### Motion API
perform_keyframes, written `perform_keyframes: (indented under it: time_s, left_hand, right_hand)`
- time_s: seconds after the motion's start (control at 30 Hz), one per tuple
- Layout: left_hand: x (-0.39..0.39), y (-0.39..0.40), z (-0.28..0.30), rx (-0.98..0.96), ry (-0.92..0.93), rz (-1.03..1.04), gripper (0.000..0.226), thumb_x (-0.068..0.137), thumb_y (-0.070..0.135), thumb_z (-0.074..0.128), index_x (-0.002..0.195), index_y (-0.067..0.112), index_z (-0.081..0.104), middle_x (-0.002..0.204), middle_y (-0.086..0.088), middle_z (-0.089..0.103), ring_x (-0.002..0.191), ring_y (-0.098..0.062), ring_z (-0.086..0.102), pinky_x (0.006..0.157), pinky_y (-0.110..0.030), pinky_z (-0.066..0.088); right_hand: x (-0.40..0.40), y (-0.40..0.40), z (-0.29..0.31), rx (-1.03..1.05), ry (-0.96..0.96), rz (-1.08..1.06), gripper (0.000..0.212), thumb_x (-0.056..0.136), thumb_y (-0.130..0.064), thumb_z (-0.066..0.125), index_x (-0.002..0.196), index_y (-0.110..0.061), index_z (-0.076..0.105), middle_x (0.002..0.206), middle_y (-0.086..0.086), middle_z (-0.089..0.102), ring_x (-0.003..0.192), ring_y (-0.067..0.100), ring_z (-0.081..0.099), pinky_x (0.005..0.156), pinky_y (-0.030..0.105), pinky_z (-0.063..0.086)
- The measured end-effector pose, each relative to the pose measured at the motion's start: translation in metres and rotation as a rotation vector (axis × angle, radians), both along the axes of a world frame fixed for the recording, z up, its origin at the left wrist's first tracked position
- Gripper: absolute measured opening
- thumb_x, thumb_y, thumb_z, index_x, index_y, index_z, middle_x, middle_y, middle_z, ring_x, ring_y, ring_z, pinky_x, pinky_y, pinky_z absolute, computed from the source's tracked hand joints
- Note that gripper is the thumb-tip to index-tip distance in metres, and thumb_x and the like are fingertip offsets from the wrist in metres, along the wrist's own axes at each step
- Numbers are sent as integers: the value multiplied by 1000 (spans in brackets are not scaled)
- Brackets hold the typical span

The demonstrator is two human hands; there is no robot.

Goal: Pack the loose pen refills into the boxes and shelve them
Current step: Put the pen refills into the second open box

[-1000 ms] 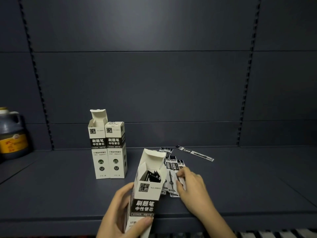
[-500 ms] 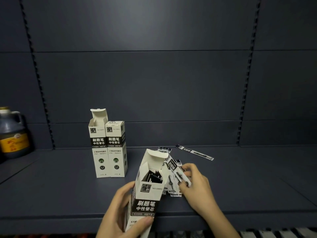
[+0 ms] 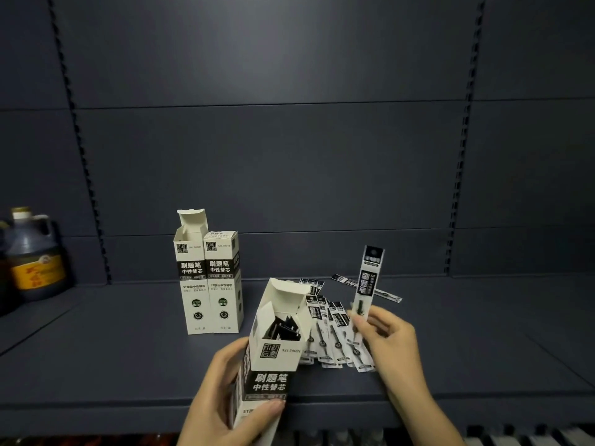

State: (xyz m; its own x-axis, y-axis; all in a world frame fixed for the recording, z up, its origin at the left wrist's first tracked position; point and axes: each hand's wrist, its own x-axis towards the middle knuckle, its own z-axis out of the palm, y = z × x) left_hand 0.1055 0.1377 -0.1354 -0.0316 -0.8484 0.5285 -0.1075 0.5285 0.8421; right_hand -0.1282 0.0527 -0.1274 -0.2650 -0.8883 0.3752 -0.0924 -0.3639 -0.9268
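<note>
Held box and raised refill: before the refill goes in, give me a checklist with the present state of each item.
1. Held box top flap open: ok.
2. Left hand has a firm grip round the box: ok.
3. Right hand pinches one refill by its lower end, upright: ok.
4. Refill lined up over the box mouth: not ok, it stands to the right of it.
5. Room left inside among the packed refills: cannot tell.
6. Loose refills remaining on the shelf: ok, several lie beside the box.

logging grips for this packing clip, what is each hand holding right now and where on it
Left hand grips the open refill box around its lower half. Right hand pinches one packaged refill by its bottom end, upright.
</note>
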Motion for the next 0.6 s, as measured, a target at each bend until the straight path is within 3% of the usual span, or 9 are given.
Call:
perform_keyframes:
  time_s: [0.07, 0.17, 0.3, 0.53, 0.6]
  left_hand:
    - [1, 0, -1, -6, -7, 8, 75, 51, 56, 91, 118, 43, 60, 124, 0, 72, 113, -21, 69, 95, -46, 53]
    - [1, 0, -1, -7, -3, 16, 75, 48, 59, 91, 115, 45, 61, 121, 2, 73, 111, -19, 70, 93, -37, 55]
    - [2, 1, -1, -26, -32, 23, 73, 48, 60, 90, 114, 48, 61, 122, 6, 72, 115, -11, 67, 93, -27, 54]
    - [-2, 8, 2, -33, -87, 30, 69, 50, 58, 89, 112, 55, 58, 119, 16, 71, 113, -3, 66, 91, -19, 52]
    - [-4, 10, 3, -21, -90, 31, 71, 47, 65, 87, 111, 56, 58, 118, 17, 71, 112, -2, 66, 91, -18, 52]
  right_hand:
    - [1, 7, 6, -20, 17, 1, 19, 83, -8, 75, 69, -20, 75, 72, 0, 74, 73, 14, 68, 73, 25, 53]
    - [5, 18, 16, -17, 14, 13, 13, 84, -2, 73, 80, -14, 75, 79, -1, 77, 79, 17, 73, 69, 20, 55]
    - [13, 47, 38, -76, 7, 80, 11, 83, -3, 74, 81, -14, 72, 79, 1, 76, 77, 17, 74, 64, 23, 58]
    - [22, 109, 84, -295, -81, 259, 7, 76, -13, 80, 79, -16, 75, 84, 10, 76, 82, 20, 73, 72, 26, 58]
    - [24, 117, 89, -337, -95, 268, 5, 77, -16, 72, 79, -18, 76, 85, 10, 77, 83, 23, 73, 75, 33, 59]
